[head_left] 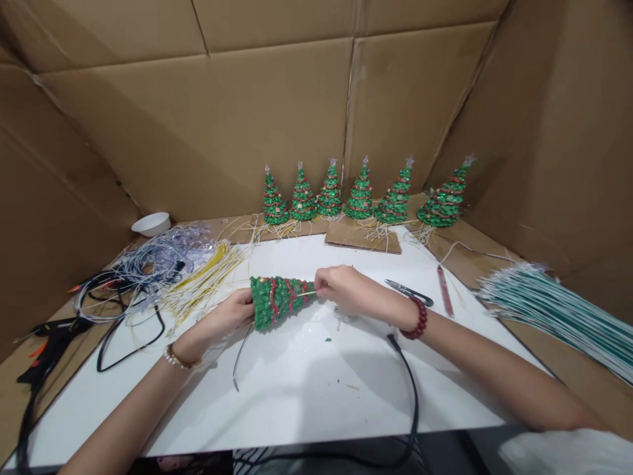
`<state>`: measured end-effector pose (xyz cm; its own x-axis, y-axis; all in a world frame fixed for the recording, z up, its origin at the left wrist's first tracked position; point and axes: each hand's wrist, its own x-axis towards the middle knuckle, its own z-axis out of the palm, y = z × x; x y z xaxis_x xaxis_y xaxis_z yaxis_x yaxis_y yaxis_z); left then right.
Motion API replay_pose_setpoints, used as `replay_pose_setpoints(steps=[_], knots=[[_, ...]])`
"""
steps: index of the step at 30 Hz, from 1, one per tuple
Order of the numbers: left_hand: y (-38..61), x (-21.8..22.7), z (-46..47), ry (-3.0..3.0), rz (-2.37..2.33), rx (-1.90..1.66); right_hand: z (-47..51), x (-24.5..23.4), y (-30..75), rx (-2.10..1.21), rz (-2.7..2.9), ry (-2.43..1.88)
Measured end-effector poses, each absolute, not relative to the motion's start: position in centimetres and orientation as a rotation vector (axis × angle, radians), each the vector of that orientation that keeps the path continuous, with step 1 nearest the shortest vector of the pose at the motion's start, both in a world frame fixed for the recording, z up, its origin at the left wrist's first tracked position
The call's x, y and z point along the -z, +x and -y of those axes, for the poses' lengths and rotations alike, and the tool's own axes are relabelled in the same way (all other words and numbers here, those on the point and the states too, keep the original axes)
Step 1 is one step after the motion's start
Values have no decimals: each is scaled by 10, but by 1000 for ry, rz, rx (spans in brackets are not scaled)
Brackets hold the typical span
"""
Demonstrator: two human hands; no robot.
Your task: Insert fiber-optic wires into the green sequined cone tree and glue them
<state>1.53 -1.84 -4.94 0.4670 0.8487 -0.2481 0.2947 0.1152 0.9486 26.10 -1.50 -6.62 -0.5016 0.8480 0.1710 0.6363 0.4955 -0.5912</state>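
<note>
A small green Christmas tree (277,300) with red bead garland lies on its side above the white table (306,389), tip pointing right. My left hand (232,315) is closed round its wide base. My right hand (341,289) pinches at the tree's tip, where a thin pale stem sticks out. A beaded bracelet sits on each wrist.
Several finished green trees (361,194) stand in a row at the back on cardboard. Snips (408,290) lie right of my hands. A bundle of green-white sticks (558,310) at right, tangled wires and yellow strips (168,270) at left, a white bowl (151,223), a black glue gun (49,340), black cable (410,396). Cardboard walls surround the table.
</note>
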Motion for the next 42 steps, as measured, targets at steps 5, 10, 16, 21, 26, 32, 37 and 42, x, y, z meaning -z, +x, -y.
replay_pose_setpoints(steps=[5, 10, 16, 21, 26, 32, 37, 42], knots=[[14, 48, 16, 1616, -1133, -537, 18, 66, 258, -602, 2279, -1171], [11, 52, 9, 1815, -1157, -421, 19, 75, 237, -599, 2237, -1082], [5, 49, 10, 1984, -1278, -344, 20, 69, 253, -646, 2219, -1295], [-6, 54, 11, 2316, -1324, -399, 20, 72, 262, -606, 2195, -1209], [-8, 58, 12, 2421, -1288, -415, 23, 84, 246, -537, 2140, -1057], [-5, 63, 10, 2279, -1304, -542, 23, 93, 241, -655, 2038, -1138], [-3, 66, 7, 2093, -1258, -603, 25, 84, 251, -725, 2000, -1247], [3, 69, 4, 1955, -1186, -567, 24, 93, 244, -576, 2006, -1090]])
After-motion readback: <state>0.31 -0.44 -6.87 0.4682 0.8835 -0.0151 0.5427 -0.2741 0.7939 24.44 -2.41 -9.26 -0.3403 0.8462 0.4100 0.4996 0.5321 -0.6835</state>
